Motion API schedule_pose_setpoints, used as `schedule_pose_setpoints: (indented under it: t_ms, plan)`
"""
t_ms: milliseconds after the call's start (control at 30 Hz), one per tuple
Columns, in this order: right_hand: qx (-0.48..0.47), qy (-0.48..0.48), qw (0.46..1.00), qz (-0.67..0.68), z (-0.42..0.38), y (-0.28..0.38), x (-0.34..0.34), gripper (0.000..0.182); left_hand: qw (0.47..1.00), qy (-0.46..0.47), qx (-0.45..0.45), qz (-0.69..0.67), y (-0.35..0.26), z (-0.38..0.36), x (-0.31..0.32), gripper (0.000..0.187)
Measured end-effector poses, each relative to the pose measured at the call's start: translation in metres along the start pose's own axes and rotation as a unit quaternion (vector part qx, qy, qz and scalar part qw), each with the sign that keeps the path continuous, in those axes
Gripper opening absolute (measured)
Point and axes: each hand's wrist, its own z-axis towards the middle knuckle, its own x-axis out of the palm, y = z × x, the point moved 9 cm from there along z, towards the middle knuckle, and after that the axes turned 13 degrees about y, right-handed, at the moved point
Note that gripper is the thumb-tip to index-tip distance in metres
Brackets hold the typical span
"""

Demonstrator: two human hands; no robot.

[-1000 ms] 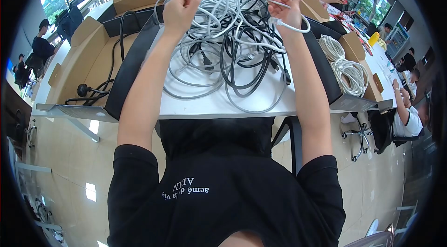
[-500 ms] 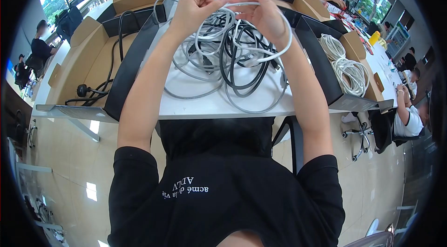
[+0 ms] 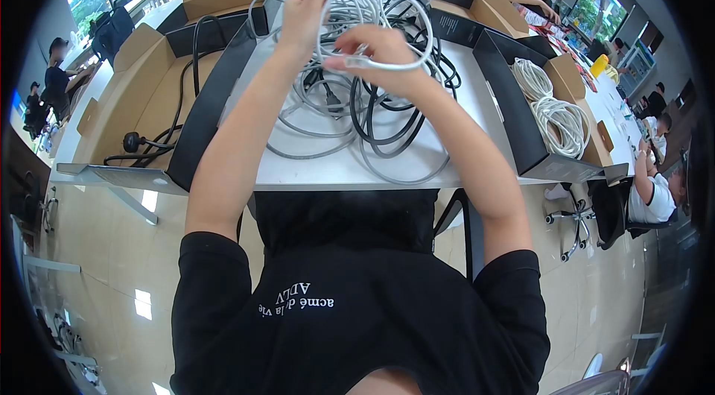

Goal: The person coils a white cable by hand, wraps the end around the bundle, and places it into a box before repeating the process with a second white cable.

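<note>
My right hand (image 3: 383, 56) is closed around a white cable (image 3: 426, 26), with its fingers pointing left. The end of that cable lies along the fingers and looks pale and see-through. The white cable arcs up and over to the right of the hand. My left hand (image 3: 304, 16) is raised at the left of the loops, its fingers stretched upward and its thumb side hard to see. Beneath both hands lies a tangled heap of white, grey and black cables, with a black cable (image 3: 365, 130) looping at the front and a dark plug (image 3: 333, 100) among them.
On the left, an open cardboard box (image 3: 130, 108) holds a black power cord (image 3: 179, 100) with a plug. The right box (image 3: 514, 112) holds coiled white cables (image 3: 558, 119). More boxes stand behind on the white table (image 3: 313, 171). Other people sit at tables on both sides.
My right hand has come down and toward me with the cable end, turning leftward. The left hand's pinch has loosened and its fingers now stretch upward. The white loop has shifted up and left.
</note>
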Motion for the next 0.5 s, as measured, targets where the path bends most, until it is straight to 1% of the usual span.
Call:
schedule_pose_setpoints:
  t_ms: [33, 67, 100, 167, 200, 233, 267, 300, 333, 367, 433, 467, 500]
  plan:
    - [-0.022, 0.033, 0.999, -0.019, -0.001, 0.004, 0.010, 0.043, 1.000, -0.002, -0.010, 0.015, 0.003, -0.002, 0.009, 0.039]
    - [-0.044, 0.067, 0.996, -0.039, -0.002, 0.010, 0.019, 0.043, 0.999, 0.019, -0.019, 0.025, 0.005, -0.005, 0.020, 0.039]
    - [-0.005, 0.125, 0.991, -0.048, -0.001, 0.009, 0.028, 0.036, 0.998, 0.040, -0.028, 0.034, 0.006, -0.007, 0.031, 0.039]
    - [-0.007, 0.130, 0.989, -0.065, 0.000, 0.000, 0.033, 0.030, 0.995, 0.077, -0.043, 0.047, 0.009, -0.008, 0.041, 0.042]
    - [-0.007, 0.133, 0.988, -0.072, 0.000, 0.000, 0.035, 0.028, 0.996, 0.071, -0.041, 0.046, 0.007, -0.008, 0.039, 0.043]
    - [0.025, 0.148, 0.983, -0.105, 0.001, -0.002, 0.034, 0.019, 0.996, 0.065, -0.040, 0.044, 0.003, -0.009, 0.037, 0.044]
    - [-0.019, 0.121, 0.988, -0.094, 0.001, 0.004, 0.030, 0.017, 0.997, 0.060, -0.039, 0.042, 0.001, -0.009, 0.035, 0.045]
    - [-0.062, 0.094, 0.990, -0.084, 0.000, 0.008, 0.027, 0.016, 0.998, 0.022, -0.034, 0.049, 0.000, -0.004, 0.023, 0.050]
    - [-0.106, 0.065, 0.990, -0.073, 0.000, 0.013, 0.022, 0.014, 1.000, 0.002, -0.017, 0.000, -0.003, 0.001, 0.010, 0.051]
    - [-0.071, 0.073, 0.990, -0.102, 0.001, 0.007, 0.021, 0.013, 0.999, -0.018, 0.001, -0.050, -0.007, 0.005, -0.006, 0.051]
    - [-0.064, 0.024, 0.986, -0.150, 0.001, 0.006, -0.003, 0.019, 0.987, -0.063, 0.037, -0.143, -0.016, 0.008, -0.041, 0.053]
    - [-0.060, -0.001, 0.983, -0.173, 0.000, 0.002, -0.016, 0.023, 0.977, -0.088, 0.056, -0.185, -0.020, 0.008, -0.058, 0.054]
    - [-0.061, -0.059, 0.980, -0.180, -0.003, -0.008, -0.033, 0.029, 0.964, -0.113, 0.074, -0.227, -0.023, 0.007, -0.075, 0.055]
